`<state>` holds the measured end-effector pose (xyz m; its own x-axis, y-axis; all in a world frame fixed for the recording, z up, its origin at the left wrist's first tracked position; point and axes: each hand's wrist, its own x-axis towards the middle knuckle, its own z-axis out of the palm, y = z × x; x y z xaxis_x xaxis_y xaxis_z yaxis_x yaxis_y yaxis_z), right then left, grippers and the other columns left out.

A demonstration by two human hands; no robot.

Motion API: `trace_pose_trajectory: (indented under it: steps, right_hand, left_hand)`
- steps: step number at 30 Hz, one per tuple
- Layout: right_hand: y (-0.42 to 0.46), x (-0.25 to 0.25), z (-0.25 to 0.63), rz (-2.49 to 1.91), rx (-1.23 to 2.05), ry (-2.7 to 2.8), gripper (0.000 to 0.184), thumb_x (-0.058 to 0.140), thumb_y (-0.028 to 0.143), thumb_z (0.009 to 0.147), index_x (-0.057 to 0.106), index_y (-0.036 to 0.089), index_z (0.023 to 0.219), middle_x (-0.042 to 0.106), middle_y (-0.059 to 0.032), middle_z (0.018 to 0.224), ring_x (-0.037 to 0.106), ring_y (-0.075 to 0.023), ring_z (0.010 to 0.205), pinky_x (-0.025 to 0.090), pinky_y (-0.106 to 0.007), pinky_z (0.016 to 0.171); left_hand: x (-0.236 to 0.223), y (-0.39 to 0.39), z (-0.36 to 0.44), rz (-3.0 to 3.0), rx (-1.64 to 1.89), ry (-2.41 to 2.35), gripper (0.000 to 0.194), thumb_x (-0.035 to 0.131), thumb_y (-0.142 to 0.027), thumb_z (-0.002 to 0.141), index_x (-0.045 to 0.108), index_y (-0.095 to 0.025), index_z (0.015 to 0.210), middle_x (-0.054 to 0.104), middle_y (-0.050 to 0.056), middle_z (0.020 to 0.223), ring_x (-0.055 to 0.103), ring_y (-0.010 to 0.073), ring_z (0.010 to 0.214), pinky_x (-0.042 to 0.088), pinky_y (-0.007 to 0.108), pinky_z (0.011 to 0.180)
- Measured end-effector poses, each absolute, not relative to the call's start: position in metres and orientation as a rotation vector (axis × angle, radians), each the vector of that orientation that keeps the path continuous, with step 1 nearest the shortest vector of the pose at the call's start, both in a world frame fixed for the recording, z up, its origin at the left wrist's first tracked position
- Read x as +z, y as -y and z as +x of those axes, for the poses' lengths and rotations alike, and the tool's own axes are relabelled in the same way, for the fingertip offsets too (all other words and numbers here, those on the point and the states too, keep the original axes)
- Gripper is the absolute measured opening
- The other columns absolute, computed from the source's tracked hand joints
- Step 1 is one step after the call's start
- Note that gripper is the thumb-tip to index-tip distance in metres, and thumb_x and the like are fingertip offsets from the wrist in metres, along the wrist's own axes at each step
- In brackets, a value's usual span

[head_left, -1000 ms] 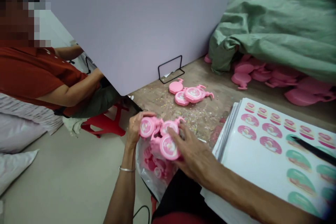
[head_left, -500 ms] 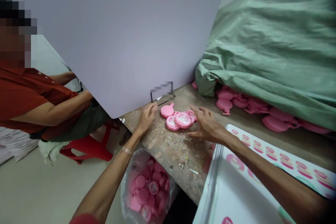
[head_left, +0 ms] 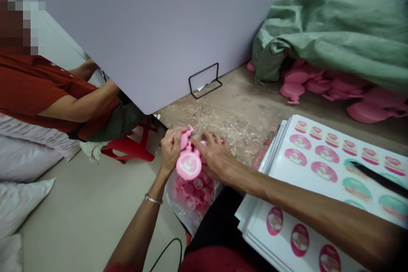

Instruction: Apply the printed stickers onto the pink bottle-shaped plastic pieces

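Several pink round plastic cases (head_left: pixel 188 165) with small looped tabs are gathered between my hands at the table's front edge. The foremost one has a printed label on its face. My left hand (head_left: pixel 171 146) is closed, with curled fingers, against the left side of the group. On the other side, my right hand (head_left: pixel 215 155) wraps round the cases with bent fingers, partly hiding them. Just below is a clear plastic bag (head_left: pixel 174 197) holding more of these pink cases (head_left: pixel 194 191).
Sticker sheets (head_left: pixel 287 178) lie stacked at right with a black pen-like tool (head_left: pixel 379 178). More pink pieces (head_left: pixel 293 89) show under a green cloth (head_left: pixel 318 51). A grey panel (head_left: pixel 159 29) bears a black wire stand (head_left: pixel 205 80). At left a person (head_left: pixel 63 97) sits by a red stool (head_left: pixel 130 146).
Both hands have closed on the pink cases and drawn them from the tabletop toward me, to the edge over the bag. The view has tilted downward.
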<state>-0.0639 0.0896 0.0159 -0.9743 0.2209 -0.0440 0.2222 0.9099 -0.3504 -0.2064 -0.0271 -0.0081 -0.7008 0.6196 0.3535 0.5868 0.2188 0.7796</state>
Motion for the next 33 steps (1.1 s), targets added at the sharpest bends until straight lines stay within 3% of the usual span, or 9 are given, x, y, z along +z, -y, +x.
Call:
trace_pose_trajectory:
  steps: [5, 9, 11, 15, 18, 21, 26, 30, 33]
  right_hand:
    - [-0.044, 0.008, -0.059, 0.065, -0.610, -3.122, 0.069, 0.058, 0.014, 0.082, 0.034, 0.016, 0.147, 0.026, -0.0251, 0.153, 0.025, -0.0399, 0.140, 0.025, -0.061, 0.107]
    - [-0.043, 0.036, -0.036, -0.067, -0.750, -3.048, 0.073, 0.063, 0.013, 0.078, 0.034, 0.010, 0.145, 0.029, -0.0261, 0.151, 0.031, -0.0376, 0.139, 0.034, -0.054, 0.107]
    - [-0.058, 0.060, -0.012, -0.044, -0.817, -3.106, 0.061, 0.062, 0.014, 0.081, 0.043, 0.010, 0.139, 0.038, -0.0232, 0.146, 0.040, -0.0337, 0.133, 0.040, -0.049, 0.104]
    - [-0.120, 0.082, 0.060, 0.505, -0.835, -3.375, 0.026, 0.049, 0.022, 0.092, 0.061, 0.017, 0.114, 0.061, -0.0118, 0.121, 0.058, -0.0211, 0.110, 0.050, -0.036, 0.093]
    - [-0.177, 0.066, 0.128, 1.387, -0.281, -3.291, 0.027, 0.049, 0.025, 0.092, 0.063, 0.016, 0.113, 0.064, -0.0152, 0.114, 0.059, -0.0264, 0.105, 0.048, -0.043, 0.091]
    - [-0.210, 0.036, 0.179, 1.690, 0.112, -2.970, 0.025, 0.049, 0.027, 0.091, 0.066, 0.016, 0.107, 0.065, -0.0170, 0.111, 0.059, -0.0319, 0.102, 0.046, -0.046, 0.084]
    - [-0.222, 0.018, 0.208, 1.635, -0.073, -2.953, 0.024, 0.039, 0.025, 0.095, 0.061, 0.018, 0.091, 0.066, -0.0120, 0.093, 0.062, -0.0253, 0.086, 0.045, -0.037, 0.075]
    - [-0.271, 0.031, 0.215, 1.869, -0.241, -2.739, 0.026, 0.033, 0.027, 0.098, 0.056, 0.018, 0.107, 0.069, -0.0090, 0.086, 0.065, -0.0225, 0.073, 0.043, -0.032, 0.062]
    - [-0.337, 0.042, 0.223, 1.967, -0.183, -2.680, 0.024, 0.045, 0.025, 0.095, 0.058, 0.017, 0.114, 0.070, -0.0099, 0.090, 0.067, -0.0249, 0.081, 0.046, -0.033, 0.066]
  left_hand:
    - [-0.058, 0.082, -0.177, 0.928, 1.544, -2.587, 0.049, 0.025, -0.038, 0.098, 0.068, -0.016, 0.095, 0.072, 0.012, 0.103, 0.066, 0.0190, 0.098, 0.050, 0.032, 0.090]
    - [-0.075, 0.106, -0.173, 0.912, 1.358, -2.585, 0.040, 0.046, -0.047, 0.085, 0.069, -0.017, 0.072, 0.074, 0.008, 0.078, 0.069, 0.0209, 0.075, 0.054, 0.031, 0.074]
    - [-0.069, 0.115, -0.178, 0.877, 1.333, -2.627, 0.039, 0.050, -0.049, 0.080, 0.067, -0.017, 0.066, 0.072, 0.008, 0.067, 0.067, 0.0227, 0.064, 0.054, 0.032, 0.064]
    - [-0.053, 0.105, -0.196, 0.802, 1.307, -2.724, 0.036, 0.054, -0.048, 0.080, 0.071, -0.016, 0.085, 0.074, 0.008, 0.080, 0.070, 0.0251, 0.076, 0.053, 0.033, 0.072]
    - [-0.033, 0.068, -0.191, 0.951, 1.427, -2.653, 0.034, 0.053, -0.048, 0.083, 0.071, -0.019, 0.090, 0.074, 0.006, 0.090, 0.069, 0.0229, 0.085, 0.052, 0.032, 0.083]
    - [-0.003, 0.014, -0.165, 1.150, 1.572, -2.457, 0.030, 0.056, -0.045, 0.084, 0.071, -0.019, 0.090, 0.074, 0.006, 0.089, 0.069, 0.0209, 0.079, 0.053, 0.030, 0.080]
    - [0.029, -0.078, -0.125, 1.347, 1.514, -2.159, 0.034, 0.052, -0.047, 0.086, 0.072, -0.019, 0.084, 0.073, 0.005, 0.078, 0.069, 0.0207, 0.070, 0.053, 0.029, 0.068]
    - [0.030, -0.159, -0.109, 1.488, 1.333, -2.010, 0.037, 0.047, -0.045, 0.089, 0.071, -0.017, 0.081, 0.068, 0.002, 0.065, 0.065, 0.0182, 0.063, 0.050, 0.026, 0.061]
    - [0.032, -0.238, -0.096, 1.593, 1.223, -1.901, 0.036, 0.048, -0.040, 0.090, 0.069, -0.014, 0.078, 0.062, 0.001, 0.057, 0.060, 0.0161, 0.055, 0.048, 0.026, 0.055]
